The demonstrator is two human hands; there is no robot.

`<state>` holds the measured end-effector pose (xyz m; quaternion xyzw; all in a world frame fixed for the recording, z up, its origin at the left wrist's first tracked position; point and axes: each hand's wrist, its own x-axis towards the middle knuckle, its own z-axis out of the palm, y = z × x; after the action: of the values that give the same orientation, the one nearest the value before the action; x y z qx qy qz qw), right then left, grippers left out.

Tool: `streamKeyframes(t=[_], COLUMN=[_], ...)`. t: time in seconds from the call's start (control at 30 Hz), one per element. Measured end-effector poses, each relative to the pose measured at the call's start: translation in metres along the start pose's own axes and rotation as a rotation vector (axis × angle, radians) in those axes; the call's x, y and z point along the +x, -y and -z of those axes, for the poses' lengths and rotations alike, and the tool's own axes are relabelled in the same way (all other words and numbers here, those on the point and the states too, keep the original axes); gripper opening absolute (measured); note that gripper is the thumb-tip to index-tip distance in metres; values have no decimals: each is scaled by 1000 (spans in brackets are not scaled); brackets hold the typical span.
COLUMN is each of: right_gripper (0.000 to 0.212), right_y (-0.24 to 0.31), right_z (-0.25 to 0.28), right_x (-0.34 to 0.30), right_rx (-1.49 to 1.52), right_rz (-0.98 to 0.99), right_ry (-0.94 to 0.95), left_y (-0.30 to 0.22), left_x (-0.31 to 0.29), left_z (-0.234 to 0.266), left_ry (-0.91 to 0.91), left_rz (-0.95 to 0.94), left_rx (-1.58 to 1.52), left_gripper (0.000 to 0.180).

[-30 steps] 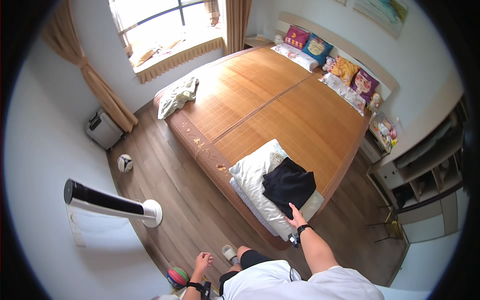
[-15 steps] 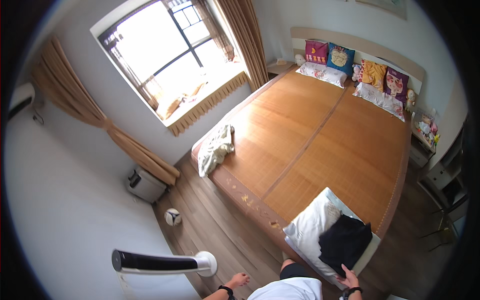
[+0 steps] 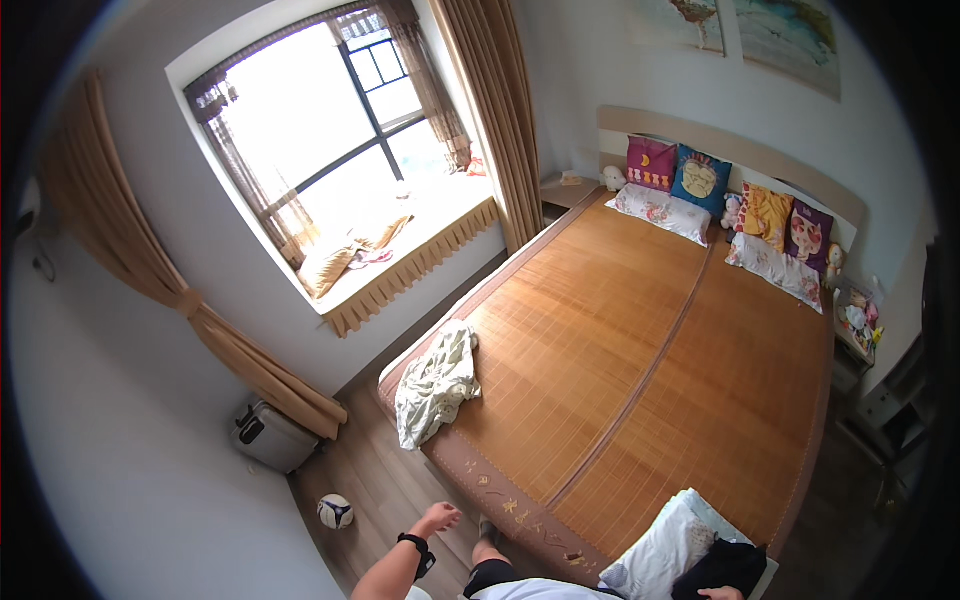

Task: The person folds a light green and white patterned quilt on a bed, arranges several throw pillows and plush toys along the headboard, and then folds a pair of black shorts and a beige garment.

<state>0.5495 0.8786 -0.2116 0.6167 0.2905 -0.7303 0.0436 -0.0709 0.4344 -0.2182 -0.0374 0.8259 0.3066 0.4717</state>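
My left hand point(image 3: 440, 517) hangs over the floor beside the foot of the bed, its fingers loosely bent and nothing in them. At the lower edge, my right hand point(image 3: 720, 594) is against a black cloth point(image 3: 722, 568); most of its fingers are cut off or hidden. The black cloth lies folded on a white, pillow-like piece of bedding point(image 3: 655, 550) at the bed's near right corner. A crumpled pale patterned cloth point(image 3: 438, 385) lies on the bed's left corner, out of reach of both hands.
The large bed point(image 3: 610, 350) has a brown woven mat, with several cushions point(image 3: 700, 180) at its head. A ball point(image 3: 335, 511) and a grey suitcase point(image 3: 278, 437) are on the floor to the left. A bay window ledge point(image 3: 410, 245) stands beyond, and a bedside cabinet point(image 3: 855, 340) is far right.
My view has tilted up and I have moved left along the bed's foot. My left hand is farther forward; my right hand remains by the black cloth. The white fan has left view.
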Motion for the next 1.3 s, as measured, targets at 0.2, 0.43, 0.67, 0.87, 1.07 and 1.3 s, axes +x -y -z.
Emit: streamKeyframes(t=[0.2, 0.43, 0.67, 0.87, 1.07, 1.3], right_gripper=[11, 40, 23, 45, 36, 81], right_y=[-12, -6, -38, 2, 36, 47], right_z=[-161, -335, -364, -415, -462, -416], right_x=[-8, -146, -173, -87, -43, -38], right_rx=[-7, -331, -82, -364, 93, -461], right_rz=[-90, 139, -289, -367, 74, 783], right_ry=[-240, -107, -475, -400, 297, -48], left_y=[-88, -159, -171, -207, -270, -362], left_x=[170, 330, 363, 150, -61, -218], left_z=[135, 217, 152, 19, -50, -61], left_ry=[-486, -627, -184, 333, 715, 840], left_rz=[-124, -419, -607, -846, -1122, -1538], left_rx=[270, 519, 384, 367, 254, 224], left_gripper=[62, 72, 23, 33, 22, 12])
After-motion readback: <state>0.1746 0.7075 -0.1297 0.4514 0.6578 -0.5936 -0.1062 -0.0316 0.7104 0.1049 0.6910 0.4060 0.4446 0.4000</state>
